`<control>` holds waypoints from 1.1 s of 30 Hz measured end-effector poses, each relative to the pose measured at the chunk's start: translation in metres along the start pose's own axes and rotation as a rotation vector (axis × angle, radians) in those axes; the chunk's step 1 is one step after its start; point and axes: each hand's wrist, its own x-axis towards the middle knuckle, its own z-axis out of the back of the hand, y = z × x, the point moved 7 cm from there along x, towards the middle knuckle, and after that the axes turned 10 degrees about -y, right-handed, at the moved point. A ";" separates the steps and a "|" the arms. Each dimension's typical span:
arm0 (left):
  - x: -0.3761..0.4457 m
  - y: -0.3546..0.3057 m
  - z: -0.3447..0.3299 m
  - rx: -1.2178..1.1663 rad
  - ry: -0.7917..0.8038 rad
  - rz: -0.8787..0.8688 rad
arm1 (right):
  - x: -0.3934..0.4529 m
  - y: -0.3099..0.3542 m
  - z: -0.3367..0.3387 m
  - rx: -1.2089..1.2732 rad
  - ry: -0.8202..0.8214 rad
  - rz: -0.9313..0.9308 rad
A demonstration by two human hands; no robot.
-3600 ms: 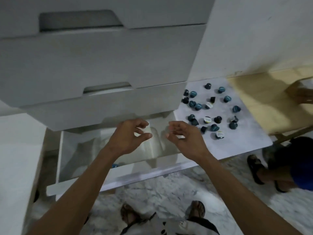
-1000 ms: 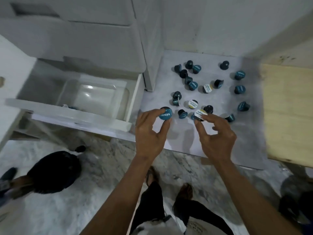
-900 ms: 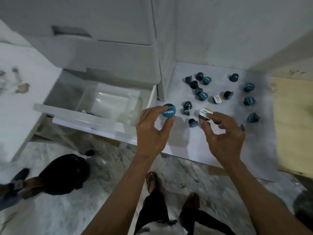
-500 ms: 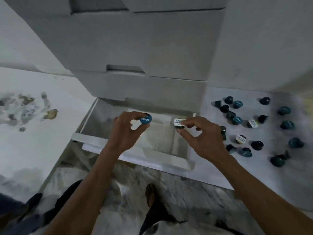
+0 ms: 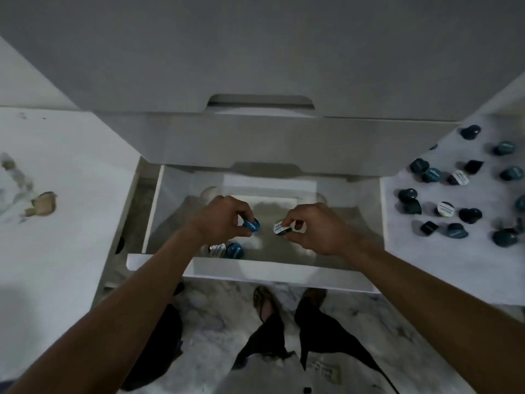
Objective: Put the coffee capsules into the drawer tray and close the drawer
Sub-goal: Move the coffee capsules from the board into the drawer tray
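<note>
Now blue capsule (image 5: 251, 224) pinched in left fingers (image 5: 238, 220), over tray (image 5: 338, 211).

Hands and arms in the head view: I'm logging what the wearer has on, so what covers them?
Nothing: the left hand and right hand are bare, and both forearms are bare to the frame edge. No sleeves, gloves, watch or rings show.

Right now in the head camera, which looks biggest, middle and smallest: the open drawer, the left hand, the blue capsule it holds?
1. Open drawer
2. Left hand
3. Blue capsule, pinched in its fingers

All three sit at a similar distance, so the order is safe.
</note>
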 end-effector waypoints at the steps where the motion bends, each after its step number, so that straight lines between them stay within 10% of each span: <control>1: 0.005 0.003 -0.007 -0.009 0.028 -0.009 | 0.004 0.000 -0.006 -0.017 0.033 -0.007; 33: 0.019 0.017 -0.048 -0.093 0.238 -0.023 | 0.008 -0.013 -0.043 0.089 0.262 -0.217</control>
